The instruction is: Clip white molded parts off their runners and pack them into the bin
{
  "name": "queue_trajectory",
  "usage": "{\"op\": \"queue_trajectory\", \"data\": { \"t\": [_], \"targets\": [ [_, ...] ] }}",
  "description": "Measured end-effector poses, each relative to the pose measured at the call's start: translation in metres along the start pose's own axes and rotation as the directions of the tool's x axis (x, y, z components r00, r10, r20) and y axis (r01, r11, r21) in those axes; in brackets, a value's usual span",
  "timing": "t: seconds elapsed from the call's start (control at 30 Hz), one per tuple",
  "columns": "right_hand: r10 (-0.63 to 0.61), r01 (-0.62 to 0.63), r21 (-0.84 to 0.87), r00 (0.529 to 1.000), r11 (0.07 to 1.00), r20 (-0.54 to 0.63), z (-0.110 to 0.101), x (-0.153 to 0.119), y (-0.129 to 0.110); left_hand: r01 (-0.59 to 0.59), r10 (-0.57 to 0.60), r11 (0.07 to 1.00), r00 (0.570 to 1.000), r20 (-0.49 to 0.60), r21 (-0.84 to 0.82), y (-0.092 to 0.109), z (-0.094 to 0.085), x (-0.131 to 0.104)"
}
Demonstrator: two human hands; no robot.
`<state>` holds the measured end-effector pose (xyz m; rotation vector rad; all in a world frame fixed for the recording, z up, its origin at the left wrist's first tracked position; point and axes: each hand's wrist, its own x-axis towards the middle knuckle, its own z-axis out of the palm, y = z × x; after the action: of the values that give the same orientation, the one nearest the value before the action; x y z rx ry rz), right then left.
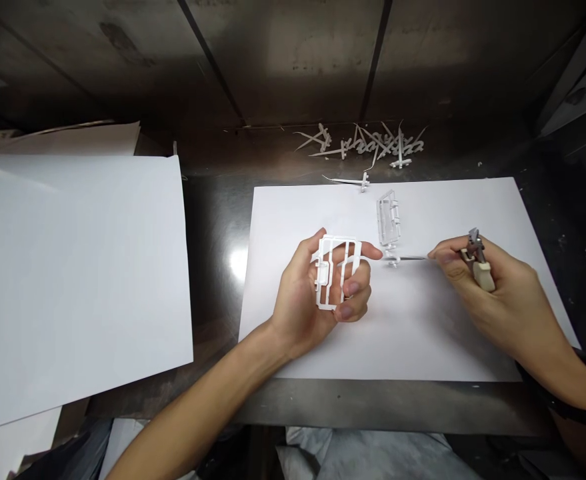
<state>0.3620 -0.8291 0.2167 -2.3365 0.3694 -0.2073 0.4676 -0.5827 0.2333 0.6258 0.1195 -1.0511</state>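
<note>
My left hand [317, 293] is closed around a thin white plastic frame [324, 273] with slots and a small tab. Its index finger points right, toward a small moulding sprue [391, 257] with a long thin tail. My right hand [493, 293] pinches the end of that tail between thumb and index finger. Tucked in the same hand is a pair of nippers [481, 270], metal head up and beige handle showing. A second plastic frame [389, 219], whitish or translucent, lies on the white paper sheet [463, 333] just beyond the sprue.
Several cut-off sprues [380, 143] lie heaped by the metal back wall [293, 60]. One loose sprue [363, 181] rests at the sheet's far edge. A stack of white sheets [83, 280] occupies the left. The metal table's front edge [373, 407] runs close to my body.
</note>
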Motion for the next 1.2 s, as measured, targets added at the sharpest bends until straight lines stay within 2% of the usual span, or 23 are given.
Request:
{"op": "queue_trajectory", "data": {
  "t": [0.23, 0.4, 0.6, 0.87, 1.2],
  "targets": [
    [0.025, -0.026, 0.030, 0.999, 0.999, 0.025, 0.0011, -0.0008, 0.0014, 0.032, -0.033, 0.993, 0.999, -0.008, -0.113, -0.0048, -0.0019, 0.0041],
    [-0.023, 0.024, 0.054, 1.000, 0.998, -0.014, 0.0018, -0.0005, -0.0001, -0.021, 0.022, 0.999, 1.000, 0.017, -0.031, -0.0061, 0.0006, 0.0016],
    [-0.005, 0.001, 0.109, 0.999, 0.994, 0.036, 0.0010, 0.0000, -0.0053, -0.002, 0.005, 1.000, 0.991, 0.137, -0.020, -0.0084, 0.0008, 0.0004],
    [-0.029, 0.028, 0.133, 1.000, 0.991, 0.005, 0.0038, 0.0006, 0.0014, 0.049, -0.040, 0.998, 0.986, 0.164, -0.049, -0.0066, 0.0027, -0.0036],
    [-0.008, 0.003, 0.142, 0.999, 0.990, 0.037, 0.0023, 0.0018, -0.0021, 0.056, -0.045, 0.996, 0.985, 0.164, -0.062, -0.0049, 0.0050, -0.0048]
  ]
}}
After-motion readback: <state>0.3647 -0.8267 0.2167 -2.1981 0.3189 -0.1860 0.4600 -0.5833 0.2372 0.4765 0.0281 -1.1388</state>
